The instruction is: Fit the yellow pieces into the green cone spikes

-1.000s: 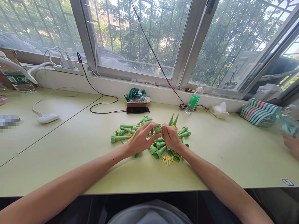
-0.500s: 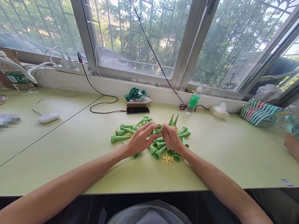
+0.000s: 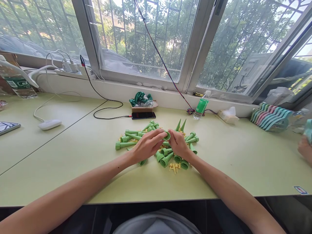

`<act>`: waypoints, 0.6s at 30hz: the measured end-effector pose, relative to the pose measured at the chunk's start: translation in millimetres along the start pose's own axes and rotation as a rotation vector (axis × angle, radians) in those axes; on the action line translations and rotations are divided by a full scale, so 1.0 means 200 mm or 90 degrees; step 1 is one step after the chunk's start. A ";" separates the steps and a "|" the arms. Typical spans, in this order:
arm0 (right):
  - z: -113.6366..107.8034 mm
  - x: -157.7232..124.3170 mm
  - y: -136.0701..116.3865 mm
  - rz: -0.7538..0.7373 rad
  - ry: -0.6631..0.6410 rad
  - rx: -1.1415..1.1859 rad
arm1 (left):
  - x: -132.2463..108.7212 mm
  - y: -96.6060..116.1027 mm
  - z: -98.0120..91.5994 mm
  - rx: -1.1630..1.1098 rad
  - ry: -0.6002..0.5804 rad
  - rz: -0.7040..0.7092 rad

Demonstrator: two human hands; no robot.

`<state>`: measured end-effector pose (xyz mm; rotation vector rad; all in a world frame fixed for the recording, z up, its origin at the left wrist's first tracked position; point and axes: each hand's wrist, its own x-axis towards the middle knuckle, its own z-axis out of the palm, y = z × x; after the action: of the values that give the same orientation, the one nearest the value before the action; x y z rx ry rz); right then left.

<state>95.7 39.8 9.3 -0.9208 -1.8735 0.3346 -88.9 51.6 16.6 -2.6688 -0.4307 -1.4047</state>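
A green plastic watering spike point(image 3: 167, 136), its round threaded mouth tilted toward me, is between my two hands above the pile. My left hand point(image 3: 149, 143) is closed round it, palm down, and hides its tapered part. Just beside the mouth, my right hand point(image 3: 178, 142) is pinched, its fingertips at the rim; anything inside that pinch is hidden. Under and around both hands lie several more green spikes point(image 3: 167, 160), some pointing sideways, with two standing tip up point(image 3: 180, 125) behind my right hand. Small yellow plastic pieces point(image 3: 175, 167) are scattered among them.
Behind the pile, a phone point(image 3: 143, 115) on a cable lies before a small cardboard box point(image 3: 142, 109). A water bottle point(image 3: 201, 105), tissue pack point(image 3: 228, 116) and hangers point(image 3: 270, 117) line the back right. Another person's hand point(image 3: 305, 149) shows at the right edge.
The watering spike has tilted, its mouth now turned more toward me and to the right. My left fingers have come down closer over it. The other person's hand has shifted slightly.
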 end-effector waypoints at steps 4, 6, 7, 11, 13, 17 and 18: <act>0.00 0.00 0.01 0.017 0.000 0.027 | 0.01 0.00 0.00 -0.036 0.011 -0.046; 0.00 0.00 0.01 0.018 0.000 0.039 | 0.01 0.00 0.00 -0.050 0.026 -0.079; 0.00 0.00 0.00 0.018 -0.002 0.041 | 0.02 0.00 0.00 -0.053 0.033 -0.094; 0.00 0.00 -0.01 0.015 -0.017 0.023 | 0.02 0.01 0.01 -0.076 0.054 -0.145; 0.00 0.00 -0.02 0.013 -0.013 0.014 | 0.03 0.02 0.01 -0.119 0.056 -0.195; -0.01 0.00 -0.02 0.017 0.031 -0.002 | 0.04 0.04 0.00 -0.207 0.064 -0.289; -0.01 0.00 -0.02 0.018 0.042 -0.008 | 0.05 0.04 0.00 -0.221 0.063 -0.306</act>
<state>95.5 37.7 12.4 -0.9557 -1.8057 0.3069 -81.2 46.1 24.1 -2.8652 -0.9493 -1.8835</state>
